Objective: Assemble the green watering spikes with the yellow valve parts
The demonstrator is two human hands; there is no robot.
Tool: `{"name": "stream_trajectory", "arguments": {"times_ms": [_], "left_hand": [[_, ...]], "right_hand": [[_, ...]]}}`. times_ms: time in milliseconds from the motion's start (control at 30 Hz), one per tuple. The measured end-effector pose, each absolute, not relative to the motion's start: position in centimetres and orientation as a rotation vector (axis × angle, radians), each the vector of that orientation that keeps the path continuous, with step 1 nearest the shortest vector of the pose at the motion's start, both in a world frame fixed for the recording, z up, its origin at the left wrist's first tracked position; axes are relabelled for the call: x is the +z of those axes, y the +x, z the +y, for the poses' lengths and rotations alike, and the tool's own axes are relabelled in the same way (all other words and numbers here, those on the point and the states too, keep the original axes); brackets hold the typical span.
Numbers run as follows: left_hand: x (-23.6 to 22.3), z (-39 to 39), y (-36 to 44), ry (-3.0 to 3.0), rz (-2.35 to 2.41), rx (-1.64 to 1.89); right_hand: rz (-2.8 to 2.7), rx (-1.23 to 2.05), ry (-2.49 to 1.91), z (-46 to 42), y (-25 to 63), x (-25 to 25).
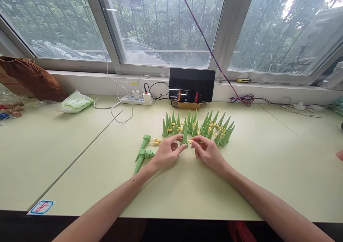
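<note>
My left hand (pixel 167 152) is closed around the base of a green plastic watering spike (pixel 185 134), which points upward. Between the thumb and fingers of my right hand (pixel 208 152) is a small yellow valve (pixel 189 141), held against or very near the spike's lower right side; whether it touches is too small to tell. Beyond both hands stands a cluster of green spikes (pixel 226 136) with yellow valves among them. Left of my left hand lie a few loose green spikes (pixel 139 162) and several yellow valves (pixel 155 142).
A dark tablet (pixel 191 79) leans at the window with a phone (pixel 187 96) before it. Left of these is a power strip (pixel 137 99) with looping white cables. A green-white packet (pixel 77 102) and brown bag (pixel 32 78) lie left. Another person's fingertip (pixel 339 154) shows at right.
</note>
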State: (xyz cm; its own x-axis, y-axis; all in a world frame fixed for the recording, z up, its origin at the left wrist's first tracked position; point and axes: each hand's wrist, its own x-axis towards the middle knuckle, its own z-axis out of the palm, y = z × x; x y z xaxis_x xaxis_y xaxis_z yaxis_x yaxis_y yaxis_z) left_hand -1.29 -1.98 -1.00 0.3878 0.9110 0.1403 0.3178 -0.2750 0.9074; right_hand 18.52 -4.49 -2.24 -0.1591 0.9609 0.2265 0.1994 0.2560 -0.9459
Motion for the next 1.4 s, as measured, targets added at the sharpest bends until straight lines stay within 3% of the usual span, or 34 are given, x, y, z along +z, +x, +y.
{"name": "stream_trajectory", "arguments": {"times_ms": [167,533,700,933,1200,1300,1400], "left_hand": [[-0.8,-2.0,-1.3,1.664,1.063,0.872],[-0.2,-2.5,-1.1,1.683,1.015,0.801],[-0.2,-2.7,-1.1,1.711,0.990,0.795],[-0.6,-2.6,-1.2,1.835,0.975,0.881],[-0.8,-2.5,-1.1,1.896,0.940,0.903],[-1.1,-2.5,-1.1,1.931,0.946,0.907],[-1.1,-2.6,-0.9,1.963,0.969,0.884]], "right_hand": [[-1.807,0.592,-1.069,-4.4,18.9,-2.6],[-1.892,0.471,-1.046,-4.3,19.1,-2.5],[-1.782,0.663,-1.056,-4.4,18.9,-2.6],[-1.428,1.378,-1.016,-4.4,19.0,-2.1],[-1.043,1.903,-0.955,-3.8,19.6,-1.6],[-1.003,1.955,-0.956,-3.7,19.5,-1.7],[-1.108,1.780,-1.061,-3.9,19.2,-2.0]]}}
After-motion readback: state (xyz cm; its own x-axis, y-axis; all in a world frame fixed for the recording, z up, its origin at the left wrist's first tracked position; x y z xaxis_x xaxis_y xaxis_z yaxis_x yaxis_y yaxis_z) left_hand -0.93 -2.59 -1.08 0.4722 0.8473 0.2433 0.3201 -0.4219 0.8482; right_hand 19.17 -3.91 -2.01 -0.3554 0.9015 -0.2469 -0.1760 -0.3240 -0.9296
